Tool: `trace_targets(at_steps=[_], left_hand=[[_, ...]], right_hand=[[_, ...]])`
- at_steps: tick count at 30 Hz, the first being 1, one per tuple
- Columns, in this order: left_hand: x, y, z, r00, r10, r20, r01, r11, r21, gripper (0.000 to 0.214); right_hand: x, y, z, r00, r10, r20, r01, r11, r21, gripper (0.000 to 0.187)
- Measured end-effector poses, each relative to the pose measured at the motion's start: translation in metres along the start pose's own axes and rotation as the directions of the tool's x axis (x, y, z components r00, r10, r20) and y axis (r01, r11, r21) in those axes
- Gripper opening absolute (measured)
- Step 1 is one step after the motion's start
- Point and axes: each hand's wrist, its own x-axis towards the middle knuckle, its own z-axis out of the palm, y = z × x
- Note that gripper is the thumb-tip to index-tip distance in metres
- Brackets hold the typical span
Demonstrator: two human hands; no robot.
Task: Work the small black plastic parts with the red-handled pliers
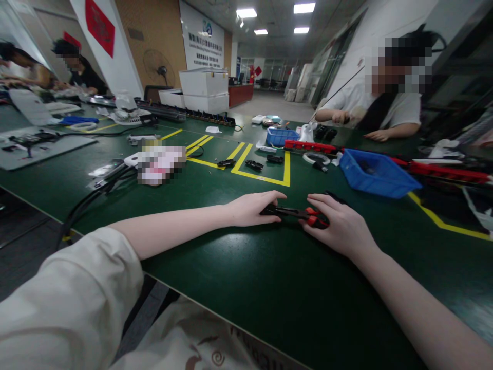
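Black pliers (311, 212), partly red

The left hand (248, 210) and right hand (342, 223) face each other, fingers (321, 202) bent, both bare forearms (173, 226) stretched out.

I watch the right hand (341, 221) grip a red-and-black tool (298, 213) low over the green desk (250, 277), while the left hand (250, 208) holds a black piece (267, 209) at its far end. Beyond, I see three small black parts (254, 164) by yellow tape (265, 179) and a blue bin (385, 186).
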Motion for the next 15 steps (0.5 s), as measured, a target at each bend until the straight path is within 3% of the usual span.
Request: trace_targets(at_steps=[15], left_hand=[[0.0002, -0.0023, 0.0007, 1.000, 0.000, -0.004, 0.000, 1.000, -0.013, 0.054]], right_hand=[[0.0031, -0.0094, -0.0090, 0.995, -0.013, -0.097, 0.012, 1.000, -0.012, 0.049]])
